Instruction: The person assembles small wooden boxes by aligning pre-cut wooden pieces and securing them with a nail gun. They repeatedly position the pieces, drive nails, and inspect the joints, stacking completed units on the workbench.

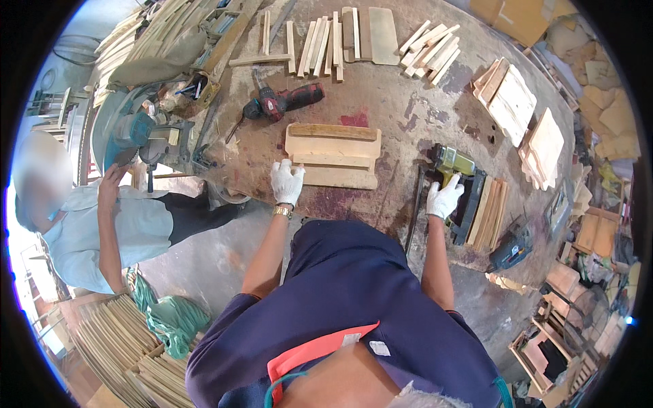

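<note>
My left hand, in a white glove, rests flat on the near left corner of a small wooden assembly of flat boards lying on the workbench. My right hand, also gloved, grips the handle of a yellow-green nail gun that sits on the bench to the right of the assembly. A black magazine of the tool extends toward me beside a bundle of thin wooden slats.
A red and black power drill lies beyond the assembly. Rows of short wooden strips and stacked boards line the far and right bench edges. Another person stands at the left by a teal mitre saw.
</note>
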`<state>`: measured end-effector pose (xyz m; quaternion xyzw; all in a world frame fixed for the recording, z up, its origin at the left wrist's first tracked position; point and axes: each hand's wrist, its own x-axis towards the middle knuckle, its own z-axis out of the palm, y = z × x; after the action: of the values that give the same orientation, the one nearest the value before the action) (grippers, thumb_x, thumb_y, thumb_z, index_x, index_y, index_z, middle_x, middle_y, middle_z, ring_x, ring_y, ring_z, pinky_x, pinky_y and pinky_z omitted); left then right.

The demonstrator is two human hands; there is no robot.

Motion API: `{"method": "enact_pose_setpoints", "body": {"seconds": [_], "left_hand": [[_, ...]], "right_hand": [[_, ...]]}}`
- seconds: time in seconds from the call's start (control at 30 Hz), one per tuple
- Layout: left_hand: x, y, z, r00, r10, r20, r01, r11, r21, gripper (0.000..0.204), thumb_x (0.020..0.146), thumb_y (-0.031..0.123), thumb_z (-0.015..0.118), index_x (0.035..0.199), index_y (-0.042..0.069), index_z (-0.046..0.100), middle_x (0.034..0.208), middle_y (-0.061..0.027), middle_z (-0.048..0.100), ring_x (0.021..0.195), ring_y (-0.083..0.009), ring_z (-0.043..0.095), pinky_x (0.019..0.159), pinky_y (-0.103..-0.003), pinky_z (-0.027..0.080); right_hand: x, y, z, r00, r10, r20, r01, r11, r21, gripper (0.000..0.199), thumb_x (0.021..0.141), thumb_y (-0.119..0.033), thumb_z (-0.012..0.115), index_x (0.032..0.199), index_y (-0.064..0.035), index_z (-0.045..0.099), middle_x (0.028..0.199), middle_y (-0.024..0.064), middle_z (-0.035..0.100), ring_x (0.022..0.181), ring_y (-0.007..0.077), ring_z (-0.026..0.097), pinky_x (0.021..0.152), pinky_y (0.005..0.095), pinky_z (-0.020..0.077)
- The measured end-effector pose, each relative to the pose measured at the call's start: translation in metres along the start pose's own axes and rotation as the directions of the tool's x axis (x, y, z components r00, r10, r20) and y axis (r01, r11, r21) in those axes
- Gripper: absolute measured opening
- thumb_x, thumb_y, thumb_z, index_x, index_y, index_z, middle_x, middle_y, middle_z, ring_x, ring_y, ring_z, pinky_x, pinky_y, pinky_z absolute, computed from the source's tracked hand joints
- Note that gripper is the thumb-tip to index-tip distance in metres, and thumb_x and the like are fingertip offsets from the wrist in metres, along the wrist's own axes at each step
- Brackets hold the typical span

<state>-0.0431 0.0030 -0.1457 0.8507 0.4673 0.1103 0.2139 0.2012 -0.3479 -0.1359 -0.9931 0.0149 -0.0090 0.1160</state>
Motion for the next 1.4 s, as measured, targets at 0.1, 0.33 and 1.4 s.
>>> {"method": "enact_pose_setpoints", "body": {"seconds": [0.1,0.33,1.4], "left_hand": [[0.006,0.010,-0.004,0.991,0.039,0.129,-0.029,0.997,-0.073,0.031,0.085,0.035,0.074,0.091,0.005,0.066,0.094,-0.0195,0.061,0.094,-0.0392,0.061,0.082,-0.049,0.049],[0.072,0.061,-0.019,0.994,0.086,0.071,-0.079,0.993,-0.090,0.024,0.087,0.029,0.072,0.092,0.007,0.066,0.088,-0.0167,0.060,0.085,-0.0379,0.062,0.076,-0.048,0.049],[0.062,0.046,-0.025,0.632,0.430,0.645,0.221,0.698,-0.682,0.031,0.096,0.004,0.064,0.126,-0.004,0.068,0.105,-0.0045,0.072,0.091,-0.0081,0.063,0.083,-0.026,0.052]], "right_hand": [[-0.003,-0.003,0.002,1.000,-0.011,-0.021,0.010,1.000,-0.022,0.085,0.085,-0.028,0.072,0.157,-0.0075,0.032,0.138,0.0300,0.047,0.119,0.0441,0.058,0.095,0.0475,0.0532],[0.000,-0.010,0.002,1.000,0.010,-0.006,-0.011,0.999,-0.045,0.086,0.086,-0.024,0.072,0.158,-0.0062,0.029,0.132,0.0282,0.051,0.118,0.0437,0.058,0.094,0.0472,0.0524],[-0.045,-0.081,-0.009,0.871,-0.362,0.331,-0.181,0.390,0.903,0.081,0.085,0.006,0.060,0.158,-0.0040,0.028,0.123,0.0135,0.061,0.100,0.0204,0.066,0.086,0.0317,0.0562]]}}
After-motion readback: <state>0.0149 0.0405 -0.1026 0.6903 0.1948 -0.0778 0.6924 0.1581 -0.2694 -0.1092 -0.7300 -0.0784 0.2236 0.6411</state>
